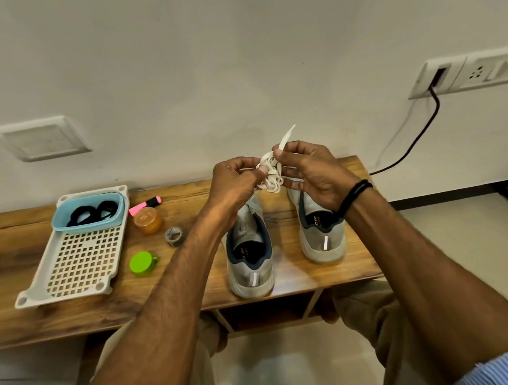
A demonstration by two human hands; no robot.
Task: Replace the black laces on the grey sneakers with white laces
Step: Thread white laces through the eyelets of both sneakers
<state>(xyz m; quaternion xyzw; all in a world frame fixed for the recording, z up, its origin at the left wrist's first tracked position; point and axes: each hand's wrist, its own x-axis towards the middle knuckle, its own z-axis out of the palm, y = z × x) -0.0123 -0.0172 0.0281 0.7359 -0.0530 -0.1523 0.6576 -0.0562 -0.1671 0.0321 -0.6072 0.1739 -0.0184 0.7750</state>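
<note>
While the black laces (87, 213) are already lying in the blue tub (93, 227), the left hand (235, 180) and right hand (311, 170) are both pinching the tangled white laces (271, 173) just above the grey sneakers (248, 255), so threading is still waiting. The sneakers are standing lengthwise away from the person, toes pointing at the wall (232, 53)

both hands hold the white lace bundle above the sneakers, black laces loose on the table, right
No. The head view shows the black laces inside the blue tub, not loose on the table. The left hand and right hand do hold the white lace bundle above the sneakers.
</note>
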